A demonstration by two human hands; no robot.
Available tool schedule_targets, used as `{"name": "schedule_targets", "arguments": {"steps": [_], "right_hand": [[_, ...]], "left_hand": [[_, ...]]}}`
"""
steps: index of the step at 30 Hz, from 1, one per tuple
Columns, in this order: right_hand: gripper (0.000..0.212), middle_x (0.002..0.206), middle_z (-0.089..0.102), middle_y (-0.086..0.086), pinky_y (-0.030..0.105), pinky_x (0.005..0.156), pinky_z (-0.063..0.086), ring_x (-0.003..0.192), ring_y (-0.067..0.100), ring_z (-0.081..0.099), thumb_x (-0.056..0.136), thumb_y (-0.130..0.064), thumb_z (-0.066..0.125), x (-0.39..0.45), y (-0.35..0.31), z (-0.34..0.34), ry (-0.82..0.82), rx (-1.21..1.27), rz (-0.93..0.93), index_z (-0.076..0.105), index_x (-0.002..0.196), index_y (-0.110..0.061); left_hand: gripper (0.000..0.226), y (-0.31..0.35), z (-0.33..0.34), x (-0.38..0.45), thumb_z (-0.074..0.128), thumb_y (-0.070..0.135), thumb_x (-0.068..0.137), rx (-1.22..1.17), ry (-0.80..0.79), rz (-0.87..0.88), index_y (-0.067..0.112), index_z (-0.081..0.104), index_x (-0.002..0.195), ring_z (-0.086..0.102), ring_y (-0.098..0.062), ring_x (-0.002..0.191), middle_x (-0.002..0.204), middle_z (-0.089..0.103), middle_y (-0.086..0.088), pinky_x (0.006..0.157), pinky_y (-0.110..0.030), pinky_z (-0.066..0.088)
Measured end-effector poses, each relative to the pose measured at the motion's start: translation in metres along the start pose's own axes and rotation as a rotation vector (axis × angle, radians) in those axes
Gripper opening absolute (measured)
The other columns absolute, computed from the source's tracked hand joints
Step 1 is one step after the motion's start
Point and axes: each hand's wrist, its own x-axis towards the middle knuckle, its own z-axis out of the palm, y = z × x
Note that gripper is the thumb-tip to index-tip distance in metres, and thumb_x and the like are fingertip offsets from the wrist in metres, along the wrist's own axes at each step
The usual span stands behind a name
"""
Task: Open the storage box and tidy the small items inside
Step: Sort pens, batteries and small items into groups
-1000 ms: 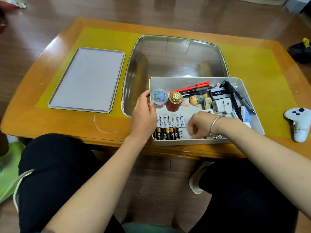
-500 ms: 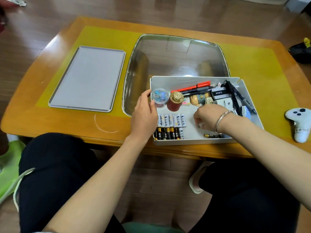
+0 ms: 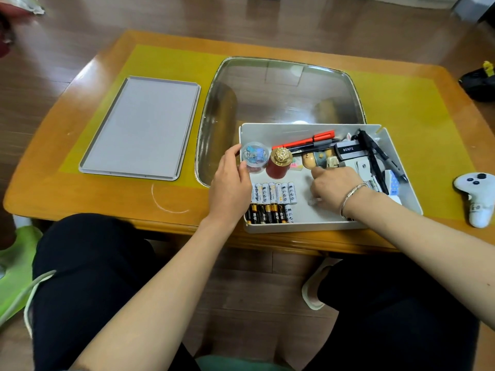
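The open white storage box (image 3: 318, 129) holds seven white batteries (image 3: 273, 193), pens and a red jar (image 3: 278, 163). Left hand (image 3: 230, 183) grips the clear tub (image 3: 254, 157); right hand (image 3: 334, 187) is loosely curled, can't tell if holding anything.

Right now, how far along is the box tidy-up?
Done: the lid is off and lies on the table left of the storage box; the batteries sit in two neat rows at its near-left corner. In hand: the left hand steadies the box wall, while the right hand reaches toward the small figurine. Left: the pens and the jumble at the right end still look unsorted.
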Motion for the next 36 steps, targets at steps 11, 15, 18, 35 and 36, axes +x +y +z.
{"name": "schedule_targets", "arguments": {"steps": [11, 15, 18, 35, 36], "right_hand": [[0.05, 0.058, 0.068, -0.003, 0.018, 0.045, 0.045, 0.044, 0.009, 0.061, 0.071, -0.026, 0.082, 0.004, -0.009, 0.0, -0.332, 0.931, 0.206, 0.051, 0.11, -0.015], [0.068, 0.075, 0.074, 0.005, 0.035, 0.063, 0.06, 0.058, 0.019, 0.068, 0.074, -0.013, 0.078, 0.006, -0.011, 0.001, -0.34, 0.995, 0.209, 0.038, 0.13, -0.015], [0.074, 0.077, 0.074, 0.007, 0.04, 0.063, 0.06, 0.061, 0.023, 0.07, 0.076, -0.004, 0.073, 0.008, -0.013, 0.001, -0.308, 1.057, 0.219, 0.034, 0.136, -0.019], [0.081, 0.087, 0.062, 0.003, 0.04, 0.065, 0.06, 0.066, 0.024, 0.071, 0.076, -0.006, 0.074, 0.013, -0.016, 0.01, -0.267, 1.134, 0.257, 0.029, 0.142, -0.02], [0.079, 0.087, 0.062, 0.003, 0.041, 0.066, 0.06, 0.068, 0.025, 0.07, 0.076, -0.007, 0.074, 0.013, -0.017, 0.009, -0.268, 1.129, 0.249, 0.03, 0.141, -0.019]], "left_hand": [[0.036, 0.001, -0.001, 0.0, 0.043, 0.02, 0.1, -0.002, 0.01, 0.02, 0.016, 0.043, 0.137, 0.054, -0.009, 0.112, 0.132, 0.055, 0.001, 0.075, -0.019, 0.052], [0.037, 0.001, -0.001, 0.0, 0.043, 0.02, 0.1, -0.011, 0.011, 0.011, 0.016, 0.043, 0.137, 0.055, -0.01, 0.113, 0.132, 0.055, 0.001, 0.072, -0.016, 0.051], [0.037, 0.001, -0.001, 0.0, 0.043, 0.02, 0.1, -0.016, 0.008, 0.006, 0.016, 0.043, 0.137, 0.055, -0.012, 0.113, 0.132, 0.055, 0.001, 0.073, -0.02, 0.053], [0.037, -0.001, 0.0, 0.0, 0.043, 0.021, 0.1, -0.012, 0.016, 0.002, 0.018, 0.043, 0.137, 0.052, -0.006, 0.113, 0.133, 0.053, 0.002, 0.068, -0.006, 0.042], [0.037, -0.001, 0.001, 0.0, 0.043, 0.021, 0.1, -0.014, 0.015, 0.002, 0.018, 0.043, 0.137, 0.052, -0.006, 0.114, 0.133, 0.053, 0.002, 0.068, -0.006, 0.042]]}}
